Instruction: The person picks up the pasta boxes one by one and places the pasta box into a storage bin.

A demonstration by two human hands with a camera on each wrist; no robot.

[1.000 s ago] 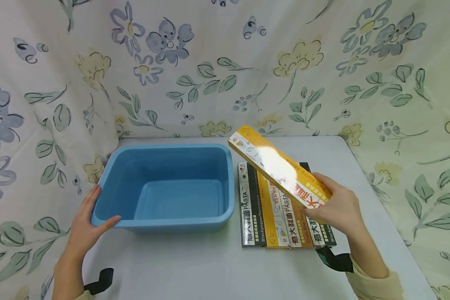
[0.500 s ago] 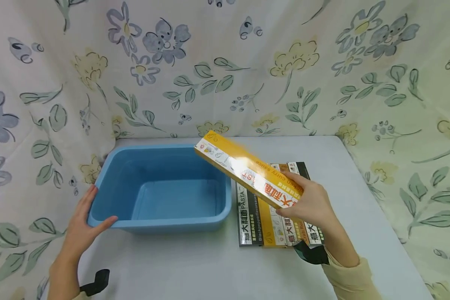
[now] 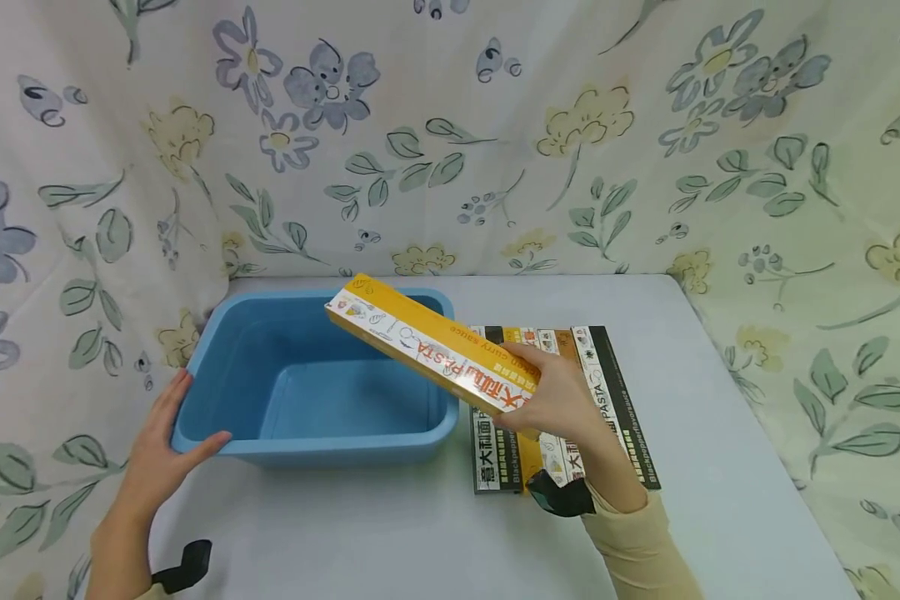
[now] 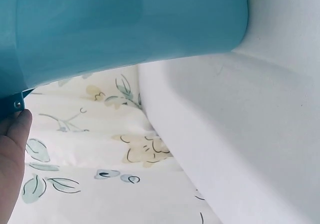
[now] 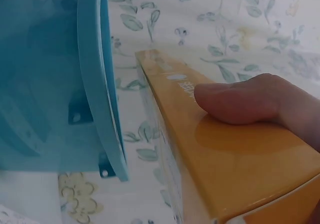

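In the head view my right hand (image 3: 555, 392) grips one end of a long yellow pasta box (image 3: 435, 342). The box slants up to the left, its far end over the right part of a blue plastic basin (image 3: 330, 450). In the right wrist view the thumb (image 5: 245, 99) presses on the box's orange side, beside the basin's rim (image 5: 97, 79). My left hand (image 3: 161, 450) holds the basin's front left corner, thumb along the front rim and fingers at the left side. In the left wrist view part of that hand (image 4: 12, 154) meets the rim's underside.
Several more pasta boxes (image 3: 615, 400), black, yellow and brown, lie side by side on the white table (image 3: 345, 533) to the right of the basin. My right forearm passes over them. A floral curtain (image 3: 435, 125) hangs behind and at both sides.
My right hand has carried the yellow pasta box leftward from above the other boxes until its far end is over the basin. The left hand stays at the basin's corner.
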